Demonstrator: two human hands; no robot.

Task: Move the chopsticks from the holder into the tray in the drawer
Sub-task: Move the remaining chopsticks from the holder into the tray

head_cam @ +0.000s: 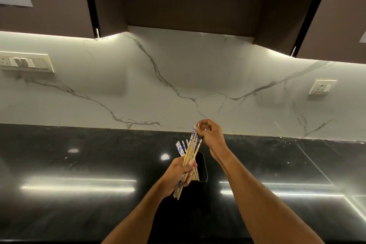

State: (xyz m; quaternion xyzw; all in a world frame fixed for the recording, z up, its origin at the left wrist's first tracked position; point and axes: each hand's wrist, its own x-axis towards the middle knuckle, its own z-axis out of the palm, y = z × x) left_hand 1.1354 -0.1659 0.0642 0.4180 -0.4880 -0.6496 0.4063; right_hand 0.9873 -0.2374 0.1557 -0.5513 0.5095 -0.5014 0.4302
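Bamboo chopsticks [189, 152] rose above the black holder [202, 166]: the left hand [179, 176] gripped a bundle beside it, the right hand's [211, 134] fingers pinched more tops. Several sticks stayed inside; drawer and tray were unseen.
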